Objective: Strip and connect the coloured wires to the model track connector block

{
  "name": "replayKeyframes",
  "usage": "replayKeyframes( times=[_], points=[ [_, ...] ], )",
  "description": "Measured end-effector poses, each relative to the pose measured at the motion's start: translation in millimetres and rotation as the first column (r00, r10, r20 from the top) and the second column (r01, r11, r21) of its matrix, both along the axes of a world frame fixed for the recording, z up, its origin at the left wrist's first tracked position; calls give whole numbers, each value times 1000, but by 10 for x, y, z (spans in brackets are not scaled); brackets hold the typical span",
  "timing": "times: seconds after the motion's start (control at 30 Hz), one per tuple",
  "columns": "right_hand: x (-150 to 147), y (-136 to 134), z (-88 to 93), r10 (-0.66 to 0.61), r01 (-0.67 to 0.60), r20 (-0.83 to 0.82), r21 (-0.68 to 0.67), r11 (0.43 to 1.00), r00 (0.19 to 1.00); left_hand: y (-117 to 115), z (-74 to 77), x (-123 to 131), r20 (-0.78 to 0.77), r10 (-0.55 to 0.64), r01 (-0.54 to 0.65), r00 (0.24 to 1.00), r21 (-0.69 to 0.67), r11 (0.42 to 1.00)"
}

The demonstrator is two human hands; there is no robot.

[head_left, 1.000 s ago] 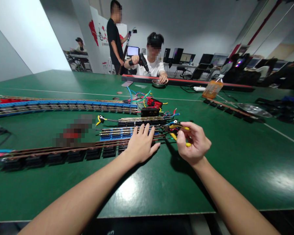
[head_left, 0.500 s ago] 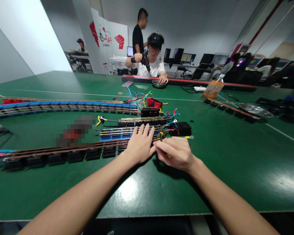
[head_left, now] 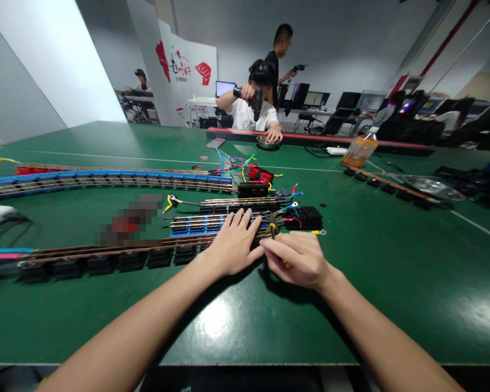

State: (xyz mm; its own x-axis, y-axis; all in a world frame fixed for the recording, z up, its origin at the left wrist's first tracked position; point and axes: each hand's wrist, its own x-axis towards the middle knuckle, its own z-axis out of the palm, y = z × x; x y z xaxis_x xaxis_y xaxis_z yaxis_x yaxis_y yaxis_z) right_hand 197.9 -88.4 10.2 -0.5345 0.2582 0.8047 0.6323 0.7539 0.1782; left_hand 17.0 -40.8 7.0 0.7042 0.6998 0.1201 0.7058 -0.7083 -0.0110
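Head view shows us a metal bowl (head_left: 268, 146) at the upper centre of the frame, where a co-worker's hand (head_left: 274, 132) reaches down to it; its contents we cannot tell. At the upper right stands a bottle (head_left: 357, 151), whose body is orange below a clear neck. Across the bottom runs the near edge (head_left: 245, 365) of the green table (head_left: 400, 288), and a black bar with red top (head_left: 330, 141) lies along the far side. To the right of our right hand (head_left: 298, 260), the bare green surface gives room for moving. The fingers of this hand are clamped on yellow-handled pliers (head_left: 273, 227) near the centre, by the right ends of the rail pieces (head_left: 194, 224); whether their tips grip something, we cannot tell. Our left hand (head_left: 236, 245) lies on these pieces, fingers slightly apart.
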Motion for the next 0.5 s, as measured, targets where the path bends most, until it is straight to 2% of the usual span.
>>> replayKeyframes(
  times=[0.07,0.2,0.23,0.3,0.33,0.37,0.43,0.47,0.5],
  points=[
    [19,-1,22,4,-4,-64,7,1000,998,-96,160,-103,45,-44,44,998,-11,999],
    [34,-5,42,-7,11,-156,23,1000,988,-223,550,-433,177,-26,23,984,21,1000],
    [31,-5,41,-20,25,-182,25,999,983,-186,629,-551,221,18,-23,975,20,1000],
    [22,-3,33,-54,64,-253,28,998,966,-5,732,-839,347,181,-207,920,40,977],
    [17,-1,25,-77,90,-294,30,995,953,131,752,-1009,392,291,-333,873,43,942],
    [12,1,17,-101,118,-331,32,992,938,283,750,-1191,418,416,-471,808,33,881],
    [5,7,-1,-135,159,-372,35,987,918,599,692,-1576,381,678,-729,629,-13,684],
    [2,10,-9,-140,166,-377,35,986,915,744,641,-1765,312,773,-808,553,-25,589],
    [0,12,-14,-138,163,-376,34,986,916,874,579,-1939,247,815,-838,524,-22,546]
  ],
)
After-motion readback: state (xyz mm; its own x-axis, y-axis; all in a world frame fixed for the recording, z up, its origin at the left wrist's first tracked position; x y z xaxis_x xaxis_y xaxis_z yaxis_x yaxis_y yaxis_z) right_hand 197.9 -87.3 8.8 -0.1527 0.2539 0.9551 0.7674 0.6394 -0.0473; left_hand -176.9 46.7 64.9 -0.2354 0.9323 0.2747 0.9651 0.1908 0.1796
